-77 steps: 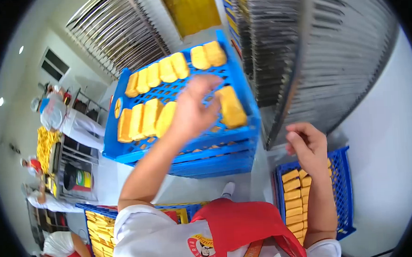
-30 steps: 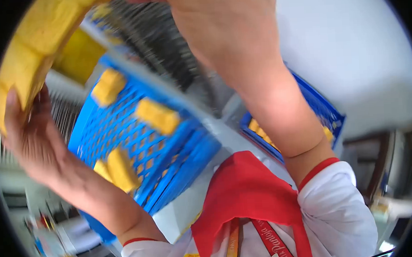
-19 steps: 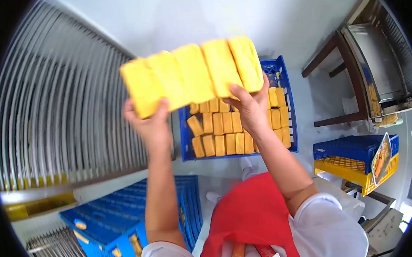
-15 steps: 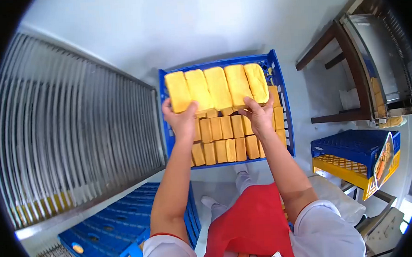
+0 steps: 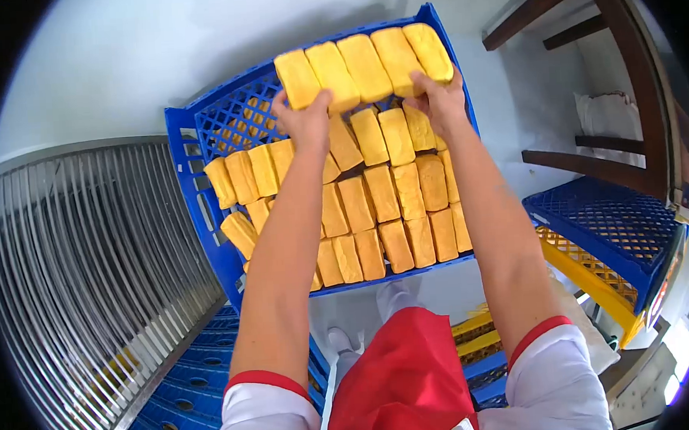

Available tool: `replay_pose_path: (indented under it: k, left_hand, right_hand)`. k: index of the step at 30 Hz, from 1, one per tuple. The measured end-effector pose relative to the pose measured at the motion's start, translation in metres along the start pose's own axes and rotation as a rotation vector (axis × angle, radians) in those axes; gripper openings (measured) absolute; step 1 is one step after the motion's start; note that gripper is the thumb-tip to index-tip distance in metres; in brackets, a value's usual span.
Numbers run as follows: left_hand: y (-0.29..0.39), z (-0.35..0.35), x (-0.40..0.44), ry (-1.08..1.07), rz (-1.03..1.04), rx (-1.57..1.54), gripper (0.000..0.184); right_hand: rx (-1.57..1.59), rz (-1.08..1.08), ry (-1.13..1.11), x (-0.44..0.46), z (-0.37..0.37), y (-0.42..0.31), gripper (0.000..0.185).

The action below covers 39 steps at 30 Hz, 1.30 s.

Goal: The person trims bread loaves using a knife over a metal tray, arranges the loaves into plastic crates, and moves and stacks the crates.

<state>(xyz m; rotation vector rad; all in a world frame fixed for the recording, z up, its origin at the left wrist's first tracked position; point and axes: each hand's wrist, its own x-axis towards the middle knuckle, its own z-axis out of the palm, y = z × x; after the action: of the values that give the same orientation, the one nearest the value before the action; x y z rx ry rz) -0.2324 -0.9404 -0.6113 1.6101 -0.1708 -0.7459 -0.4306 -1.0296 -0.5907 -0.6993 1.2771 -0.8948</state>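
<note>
A row of several golden bread loaves, pressed side by side, is held between my two hands over the far right part of a blue plastic crate. My left hand grips the row's left end, thumb on the near side. At the right end, my right hand clasps the loaves with its thumb in front; some fingers of both hands are hidden. Below, more loaves stand in rows in the crate. Whether the held row touches the crate's contents cannot be made out.
A metal rack with close bars stands at left. Blue crates lie lower left. On the right are a dark wooden frame and a blue crate above a yellow one. A pale wall rises behind.
The crate looks larger and nearer, and its lattice floor at the far left now shows. My hands and the held loaves have shifted toward the crate's far right corner.
</note>
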Motion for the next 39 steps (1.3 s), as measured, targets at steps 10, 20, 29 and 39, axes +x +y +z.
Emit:
replay_pose_path:
  k: [10,20,29,39]
  left_hand:
    - [-0.029,-0.082,-0.079,-0.356,-0.357,0.546,0.065]
    - [0.077,-0.263,-0.298,-0.742,-0.321,0.703,0.055]
    - [0.376,-0.423,-0.432,-0.176,0.520,0.656,0.036]
    - [0.428,-0.752,-0.643,1.053,0.123,0.864,0.024]
  right_hand:
    - [-0.360,0.278,0.107,-0.089,-0.094,0.093,0.040]
    - [-0.671,0.684,-0.420,-0.290,-0.034,0.108,0.027]
    - [-0.671,0.178,-1.262,-0.443,0.207,-0.071,0.020]
    - [-0.490,-1.095,-2.345,-0.863,0.306,-0.117,0.014]
